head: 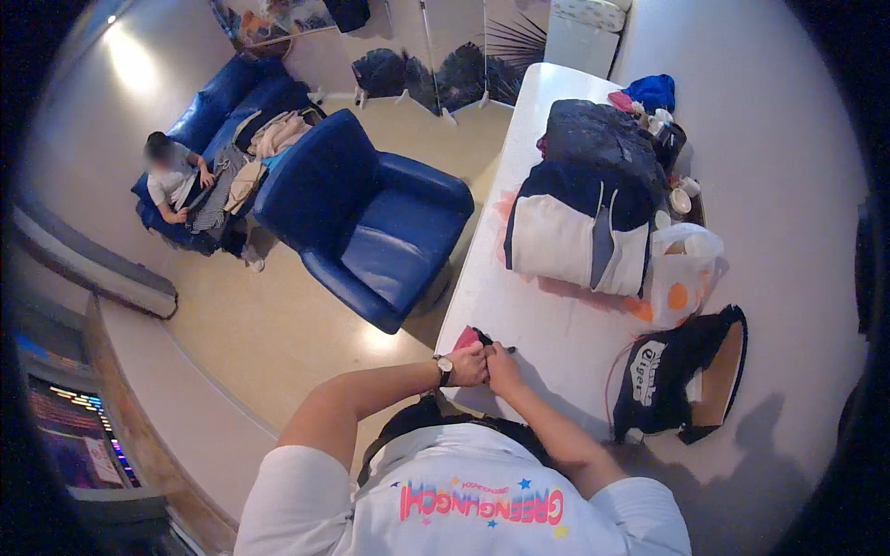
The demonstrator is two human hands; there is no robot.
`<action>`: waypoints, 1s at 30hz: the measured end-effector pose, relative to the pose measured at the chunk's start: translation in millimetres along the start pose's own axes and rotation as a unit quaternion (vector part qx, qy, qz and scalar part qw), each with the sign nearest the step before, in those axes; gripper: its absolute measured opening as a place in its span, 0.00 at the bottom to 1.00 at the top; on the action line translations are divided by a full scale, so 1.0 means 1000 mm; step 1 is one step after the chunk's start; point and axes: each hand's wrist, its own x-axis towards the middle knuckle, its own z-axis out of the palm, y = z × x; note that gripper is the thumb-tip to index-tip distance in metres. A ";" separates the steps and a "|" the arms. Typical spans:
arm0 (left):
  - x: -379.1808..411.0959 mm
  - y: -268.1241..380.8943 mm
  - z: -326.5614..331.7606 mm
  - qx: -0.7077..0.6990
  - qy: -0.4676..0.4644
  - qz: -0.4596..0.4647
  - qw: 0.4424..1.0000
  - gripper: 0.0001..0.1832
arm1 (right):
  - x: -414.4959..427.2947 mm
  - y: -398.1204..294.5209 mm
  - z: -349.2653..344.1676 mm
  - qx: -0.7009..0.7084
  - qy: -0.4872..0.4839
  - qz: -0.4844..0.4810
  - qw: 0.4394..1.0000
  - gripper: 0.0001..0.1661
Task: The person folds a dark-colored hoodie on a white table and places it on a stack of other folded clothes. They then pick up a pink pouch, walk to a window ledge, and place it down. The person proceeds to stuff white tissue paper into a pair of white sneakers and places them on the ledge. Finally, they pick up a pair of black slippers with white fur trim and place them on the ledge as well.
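My left hand (470, 364), with a wristwatch on its wrist, and my right hand (502, 367) meet over the near end of the white table (542, 306). Between them they hold a small piece of red and black fabric (467, 338); its red part sticks out beyond my left fingers, and a dark part shows past my fingertips. What exactly it is cannot be told. Farther along the table lies a folded white and navy garment (553, 240), with a dark folded garment (598, 139) behind it.
On the table's right side are a plastic bag (685, 271) with orange spots, a black cloth bag (660, 389) with lettering, and cups (680, 201). A blue armchair (375, 229) stands left of the table. Another person (170, 181) sits with clothes on a blue sofa (226, 104).
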 end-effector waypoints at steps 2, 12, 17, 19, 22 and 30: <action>-0.002 0.003 -0.001 -0.016 0.034 0.016 0.999 0.08 | -0.005 0.005 0.005 -0.014 -0.014 0.018 1.000 0.21; 0.002 0.007 -0.002 -0.005 0.048 0.005 0.999 0.10 | -0.022 0.012 0.007 0.031 0.048 0.012 0.998 0.15; -0.006 0.006 0.006 -0.045 0.085 -0.023 0.995 0.09 | -0.012 -0.007 -0.004 0.049 0.029 0.056 0.997 0.14; -0.007 0.002 0.005 -0.074 0.097 -0.051 0.991 0.09 | -0.005 -0.004 0.003 0.046 0.041 0.045 0.997 0.13; -0.007 -0.011 0.005 -0.105 0.099 -0.111 0.983 0.08 | 0.010 -0.009 -0.001 0.044 0.027 0.062 0.997 0.13; 0.006 -0.057 0.032 -0.165 0.007 -0.316 0.934 0.09 | 0.092 -0.004 -0.009 0.055 0.063 0.083 0.993 0.08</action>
